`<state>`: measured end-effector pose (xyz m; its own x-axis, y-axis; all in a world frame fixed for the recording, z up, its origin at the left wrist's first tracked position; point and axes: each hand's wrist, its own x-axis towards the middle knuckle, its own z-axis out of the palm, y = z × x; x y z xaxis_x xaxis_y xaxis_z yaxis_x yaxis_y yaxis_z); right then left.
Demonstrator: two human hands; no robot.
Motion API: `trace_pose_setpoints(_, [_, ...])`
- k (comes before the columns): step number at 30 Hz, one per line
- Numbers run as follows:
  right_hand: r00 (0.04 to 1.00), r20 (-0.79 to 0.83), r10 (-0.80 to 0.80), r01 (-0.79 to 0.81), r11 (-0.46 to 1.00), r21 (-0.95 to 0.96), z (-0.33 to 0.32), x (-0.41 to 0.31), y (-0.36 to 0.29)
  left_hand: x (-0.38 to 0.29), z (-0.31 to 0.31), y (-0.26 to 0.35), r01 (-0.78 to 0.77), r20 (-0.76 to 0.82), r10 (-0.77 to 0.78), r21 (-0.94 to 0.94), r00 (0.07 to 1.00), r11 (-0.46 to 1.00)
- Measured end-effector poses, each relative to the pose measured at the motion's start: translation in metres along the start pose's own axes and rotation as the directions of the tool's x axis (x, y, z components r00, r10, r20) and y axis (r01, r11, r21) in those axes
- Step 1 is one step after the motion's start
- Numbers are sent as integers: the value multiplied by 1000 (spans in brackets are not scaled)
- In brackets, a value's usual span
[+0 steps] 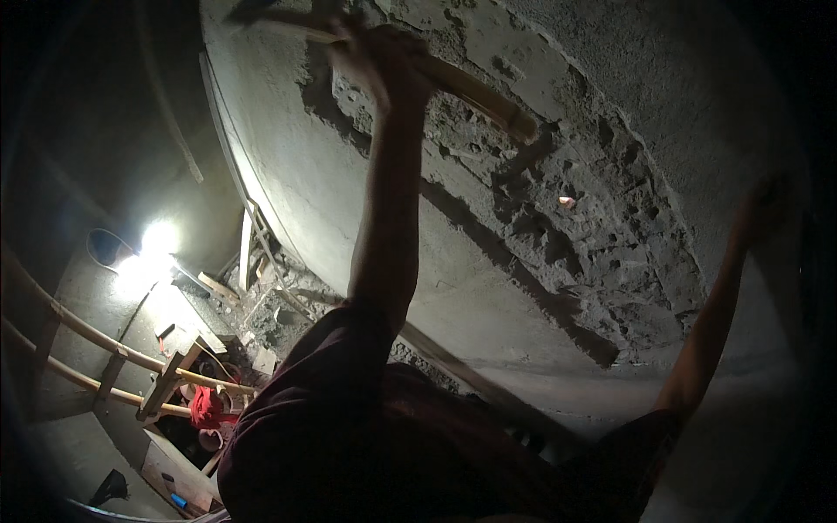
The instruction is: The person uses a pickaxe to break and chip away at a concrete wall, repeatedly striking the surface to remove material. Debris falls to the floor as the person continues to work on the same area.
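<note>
My left hand [386, 62] is raised at the top, wrapped around the wooden handle [484, 98] of a hammer-like tool. The tool's dark head [247, 10] is blurred at the upper left, so its shape is unclear. Behind the hand stands a cement-plastered wall [392, 261] with a long, rough chipped band [608, 248] where the plaster is broken away. A small bright spot [566, 202] shows within that band. Off to the right, my right hand [768, 202] is up by the wall in deep shadow; its fingers and any contact are hard to make out.
At the left a glaring work lamp [150, 252] lights the room. A bamboo ladder [108, 343] with wooden rungs lies below it, beside a red cloth [206, 408]. Rubble [274, 320] and wood scraps [219, 287] lie along the wall's foot. A timber plank [458, 366] runs behind my body.
</note>
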<state>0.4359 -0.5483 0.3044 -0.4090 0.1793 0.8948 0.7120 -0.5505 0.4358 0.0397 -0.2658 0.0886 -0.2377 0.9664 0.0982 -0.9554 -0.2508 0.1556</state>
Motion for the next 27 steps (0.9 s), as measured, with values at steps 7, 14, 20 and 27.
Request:
trace_pose_setpoints(7, [989, -43, -142, 135, 982, -131, 12, 10, 18, 29, 14, -33, -456, -209, 437, -54, 875, 888])
trace_pose_setpoints(14, [944, 168, 285, -227, 927, -299, -2, 9, 7, -1, 15, -47, 389, 92, -388, 11, 917, 921])
trace_pose_setpoints(20, [994, 107, -14, 45, 955, -294, 2, -7, 51, -9, -1, -13, -269, -188, 256, -46, 948, 962])
trace_pose_setpoints(27, [988, -12, -151, 147, 973, -180, 6, 18, 18, -18, 43, -86, 451, -104, -439, 199, 893, 870])
